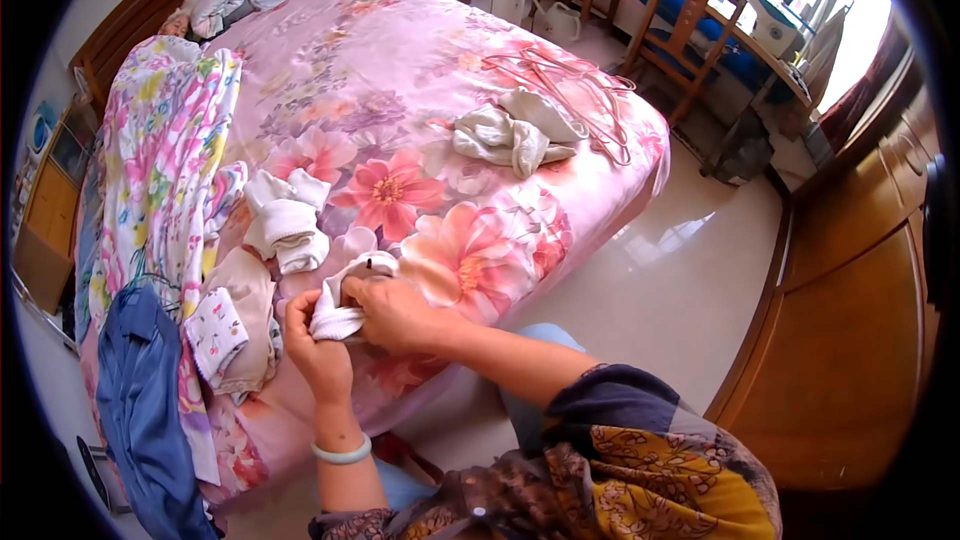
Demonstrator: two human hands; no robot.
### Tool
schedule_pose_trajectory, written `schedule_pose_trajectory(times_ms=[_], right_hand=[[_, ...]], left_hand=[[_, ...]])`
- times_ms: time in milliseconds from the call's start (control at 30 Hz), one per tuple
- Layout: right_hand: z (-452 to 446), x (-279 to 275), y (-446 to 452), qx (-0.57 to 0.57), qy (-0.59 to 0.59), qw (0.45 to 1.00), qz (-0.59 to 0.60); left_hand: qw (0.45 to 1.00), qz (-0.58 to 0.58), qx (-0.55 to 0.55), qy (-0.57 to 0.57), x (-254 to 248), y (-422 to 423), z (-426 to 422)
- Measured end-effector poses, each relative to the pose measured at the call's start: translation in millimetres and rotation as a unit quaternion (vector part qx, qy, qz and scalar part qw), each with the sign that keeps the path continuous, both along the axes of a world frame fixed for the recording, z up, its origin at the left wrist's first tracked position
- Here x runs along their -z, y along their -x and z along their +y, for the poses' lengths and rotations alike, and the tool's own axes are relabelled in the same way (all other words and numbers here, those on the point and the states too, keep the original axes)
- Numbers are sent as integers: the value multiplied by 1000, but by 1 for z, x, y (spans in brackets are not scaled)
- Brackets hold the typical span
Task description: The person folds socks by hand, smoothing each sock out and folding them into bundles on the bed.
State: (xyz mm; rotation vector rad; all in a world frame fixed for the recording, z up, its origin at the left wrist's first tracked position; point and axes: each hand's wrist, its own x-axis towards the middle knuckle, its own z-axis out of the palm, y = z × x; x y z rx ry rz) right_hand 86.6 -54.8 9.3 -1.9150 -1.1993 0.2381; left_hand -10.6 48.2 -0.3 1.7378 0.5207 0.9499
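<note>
Both of my hands hold a small white knitted cloth, perhaps a sock (338,318), above the near edge of the flowered pink bed. My left hand (318,345), with a pale bangle on its wrist, grips the lower left side. The fingers of my right hand (388,312) are closed on its right side, partly tucked into the fabric. Just beyond lie white folded socks (288,225). Left of my hands are a beige garment (250,305) and a white printed cloth (215,332). Grey-white cloths (520,132) lie crumpled farther back.
A blue garment (140,390) and a flowered cover (165,140) drape the bed's left side. Pink cords (580,90) lie at the right corner. Beyond stand a wooden chair (685,30) and a sewing machine (770,30). Someone's head rests by the headboard.
</note>
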Motion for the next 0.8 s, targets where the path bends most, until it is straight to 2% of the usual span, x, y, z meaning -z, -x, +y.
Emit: schedule_pose_trajectory(times_ms=[133,200,267,367,433,500,567,633,667,800], right_hand=[[-8,-3,-15,42,0,999,28],[-11,5,-19,12,-50,997,65],[-11,6,-18,-2,-128,991,26],[-12,-2,-16,-15,-127,985,115],[-10,-4,-13,-7,-166,981,102],[-5,-1,-7,7,-220,972,80],[-5,-2,2,-7,-191,980,61],[-1,4,8,-38,-180,982,52],[0,7,15,-39,-148,982,114],[-5,-5,10,-40,-105,988,107]], left_hand=[[997,6,80,10,4,0,-36],[995,6,100,14,3,-2,-43],[991,-2,130,26,5,0,-35],[981,16,166,101,5,2,-22],[975,27,186,120,0,4,-15],[989,19,127,67,-2,0,-10],[996,12,79,27,3,-1,-1],[994,75,42,-74,2,2,12],[986,105,25,-123,3,2,17],[998,30,1,-60,20,-3,18]])
